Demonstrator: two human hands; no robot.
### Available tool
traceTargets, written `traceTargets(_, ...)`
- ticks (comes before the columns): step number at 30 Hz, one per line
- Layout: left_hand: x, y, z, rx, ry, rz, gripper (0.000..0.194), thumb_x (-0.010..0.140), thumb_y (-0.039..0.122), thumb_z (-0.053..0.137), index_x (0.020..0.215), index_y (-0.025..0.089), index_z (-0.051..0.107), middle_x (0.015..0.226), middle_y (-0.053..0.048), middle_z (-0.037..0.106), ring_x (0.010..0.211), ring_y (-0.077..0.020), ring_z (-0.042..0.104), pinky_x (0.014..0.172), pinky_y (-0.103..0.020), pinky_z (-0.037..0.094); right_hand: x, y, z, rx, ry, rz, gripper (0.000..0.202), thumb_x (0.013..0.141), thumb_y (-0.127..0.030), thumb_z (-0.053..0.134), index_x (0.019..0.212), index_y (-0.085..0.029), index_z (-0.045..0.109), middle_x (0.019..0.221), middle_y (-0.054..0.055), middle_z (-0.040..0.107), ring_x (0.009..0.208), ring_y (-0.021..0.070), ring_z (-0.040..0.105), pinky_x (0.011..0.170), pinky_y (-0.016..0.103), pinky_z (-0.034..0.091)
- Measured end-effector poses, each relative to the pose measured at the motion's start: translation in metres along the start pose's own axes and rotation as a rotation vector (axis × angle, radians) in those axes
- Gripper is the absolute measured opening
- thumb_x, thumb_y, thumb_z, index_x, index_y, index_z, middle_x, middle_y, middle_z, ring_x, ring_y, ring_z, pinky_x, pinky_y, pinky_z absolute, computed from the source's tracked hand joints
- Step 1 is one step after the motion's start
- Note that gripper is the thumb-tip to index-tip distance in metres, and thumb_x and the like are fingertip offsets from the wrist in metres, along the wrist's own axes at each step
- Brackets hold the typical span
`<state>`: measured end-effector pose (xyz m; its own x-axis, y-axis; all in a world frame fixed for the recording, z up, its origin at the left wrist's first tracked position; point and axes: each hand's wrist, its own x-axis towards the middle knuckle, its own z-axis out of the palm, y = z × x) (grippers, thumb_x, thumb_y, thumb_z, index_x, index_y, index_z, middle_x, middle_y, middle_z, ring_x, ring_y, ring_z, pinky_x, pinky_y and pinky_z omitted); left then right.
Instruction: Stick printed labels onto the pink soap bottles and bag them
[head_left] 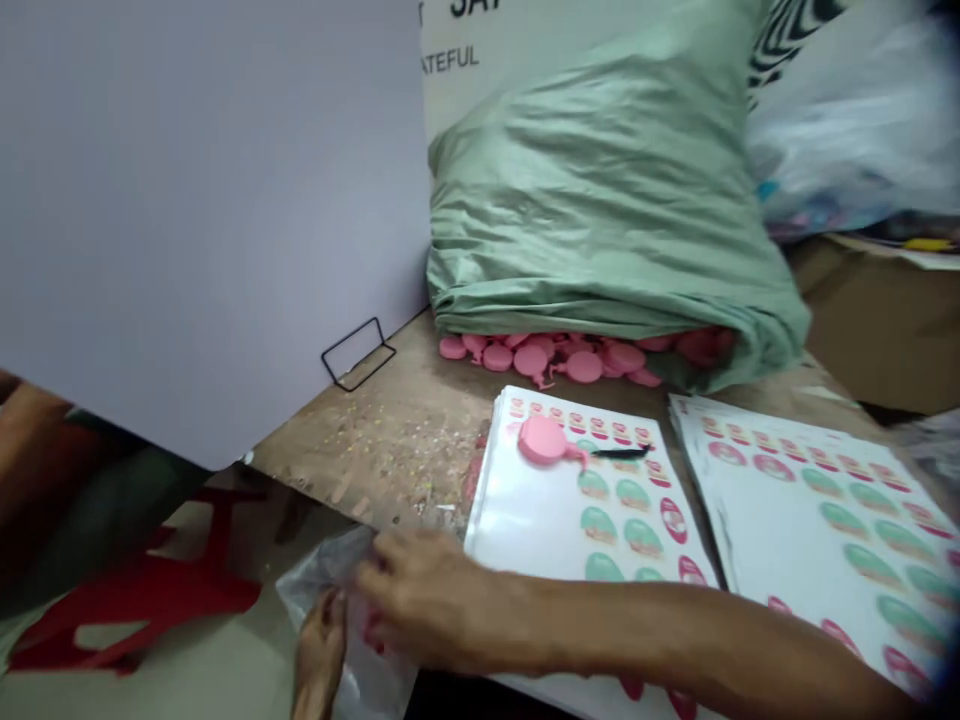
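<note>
Lilac-tinted panel point(210, 220) standing tall, left of the green bag point(607, 200). Green bag slumped on the counter point(412, 430), folded mouth turned to the near side. Just in front of the green bag, left sheet stack point(517, 520) and right sheet stack point(780, 550), side by side with a narrow gap between, small round and oval prints on top. Right forearm point(652, 620) stretched over both, farther from the green bag.

Clear plastic bag point(322, 565) well in front of the green bag and to its left, partly out past the counter's edge above the floor point(247, 680). Likeliest trouble, by judgement: something dropping to the floor, through a loosened hold or a limp mouth folding in. Possible too: top sheets dragged askew by a sweep of the forearm.

Right hand point(431, 600) at the clear plastic bag, ahead of the green bag: grip half curled, fingers bent near a pinkish-red piece point(373, 635); too blurred to tell whether held or merely touched. Left hand point(321, 650), farther from the green bag: grip nearly closed, apparently pinching the clear plastic.

Black wire stand point(373, 371) near the panel, left of the green bag. Pink discs point(531, 360) heaped under the green bag's mouth. Loose pink disc point(543, 440) on the left sheet stack, in front of the green bag, with a black strip point(619, 453) alongside.
</note>
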<state>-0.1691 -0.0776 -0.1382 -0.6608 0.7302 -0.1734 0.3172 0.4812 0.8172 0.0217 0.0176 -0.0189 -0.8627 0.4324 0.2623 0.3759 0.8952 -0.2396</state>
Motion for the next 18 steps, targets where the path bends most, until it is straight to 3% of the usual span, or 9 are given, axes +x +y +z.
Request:
traceTargets(2, 0.002, 0.019, -0.006, 0.001, 0.083, 0.056, 0.034, 0.071, 0.056, 0.053, 0.084, 0.028, 0.067, 0.076, -0.006, 0.071, 0.073, -0.0315, 0.07, 0.067, -0.044, 0.056, -0.036, 0.047, -0.042, 0.029, 0.075, 0.216, 0.027, 0.09, -0.023, 0.046, 0.105, -0.024, 0.068, 0.102, 0.004, 0.072, 0.087, 0.0151, 0.065, 0.075, 0.026, 0.053)
traceTargets(4, 0.003, 0.052, 0.001, -0.006, 0.148, 0.215, 0.035, 0.077, 0.054, 0.052, 0.092, 0.026, 0.065, 0.088, -0.006, 0.072, 0.077, -0.0277, 0.069, 0.077, -0.042, 0.055, -0.082, 0.097, -0.071, -0.061, 0.2, 0.473, 0.033, 0.093, -0.018, 0.038, 0.109, -0.02, 0.067, 0.108, 0.009, 0.07, 0.098, 0.0205, 0.063, 0.086, 0.036, 0.052)
traceTargets(6, 0.003, 0.097, 0.026, -0.026, 0.055, 0.465, 0.028, 0.083, 0.047, 0.053, 0.094, 0.025, 0.066, 0.094, -0.007, 0.071, 0.087, -0.0257, 0.068, 0.085, -0.039, 0.053, -0.128, 0.139, -0.082, -0.193, 0.179, 0.661, 0.035, 0.093, -0.019, 0.038, 0.112, -0.018, 0.067, 0.111, 0.012, 0.069, 0.102, 0.0252, 0.061, 0.087, 0.043, 0.05)
traceTargets(8, 0.004, 0.148, 0.063, -0.039, -0.138, 0.731, 0.027, 0.089, 0.037, 0.045, 0.103, 0.024, 0.065, 0.103, -0.009, 0.07, 0.096, -0.0242, 0.066, 0.089, -0.037, 0.052, -0.162, 0.162, -0.077, -0.244, 0.12, 0.732, 0.033, 0.091, -0.019, 0.041, 0.112, -0.019, 0.067, 0.112, 0.012, 0.068, 0.102, 0.0266, 0.06, 0.087, 0.044, 0.048)
traceTargets(10, 0.008, 0.197, 0.104, 0.046, -0.363, 0.993, 0.034, 0.091, 0.028, 0.041, 0.118, 0.019, 0.061, 0.124, -0.014, 0.062, 0.119, -0.0257, 0.055, 0.103, -0.041, 0.043, -0.18, 0.169, -0.066, -0.25, 0.119, 0.753, 0.031, 0.09, -0.021, 0.044, 0.11, -0.018, 0.068, 0.11, 0.013, 0.068, 0.102, 0.0272, 0.059, 0.088, 0.044, 0.046)
traceTargets(13, 0.014, 0.247, 0.15, 0.333, -0.736, 1.196, 0.043, 0.086, 0.025, 0.052, 0.128, 0.016, 0.054, 0.14, -0.018, 0.049, 0.131, -0.0303, 0.043, 0.113, -0.049, 0.031, -0.184, 0.165, -0.056, -0.208, 0.172, 0.768, 0.027, 0.092, -0.024, 0.043, 0.101, -0.017, 0.068, 0.101, 0.012, 0.067, 0.097, 0.0251, 0.059, 0.086, 0.04, 0.045)
traceTargets(15, 0.014, 0.263, 0.166, 0.42, -0.883, 1.23, 0.046, 0.077, 0.027, 0.066, 0.123, 0.019, 0.059, 0.13, -0.016, 0.057, 0.122, -0.0313, 0.051, 0.107, -0.048, 0.037, -0.183, 0.16, -0.055, -0.172, 0.212, 0.794, 0.024, 0.092, -0.024, 0.042, 0.094, -0.017, 0.065, 0.097, 0.011, 0.066, 0.094, 0.0237, 0.06, 0.083, 0.036, 0.045)
traceTargets(18, 0.008, 0.267, 0.171, 0.444, -0.942, 1.207, 0.046, 0.068, 0.028, 0.075, 0.112, 0.019, 0.063, 0.116, -0.013, 0.063, 0.112, -0.0334, 0.055, 0.098, -0.05, 0.045, -0.187, 0.156, -0.058, -0.137, 0.281, 0.879, 0.024, 0.093, -0.025, 0.038, 0.099, -0.016, 0.06, 0.089, 0.011, 0.067, 0.08, 0.0227, 0.062, 0.072, 0.034, 0.046)
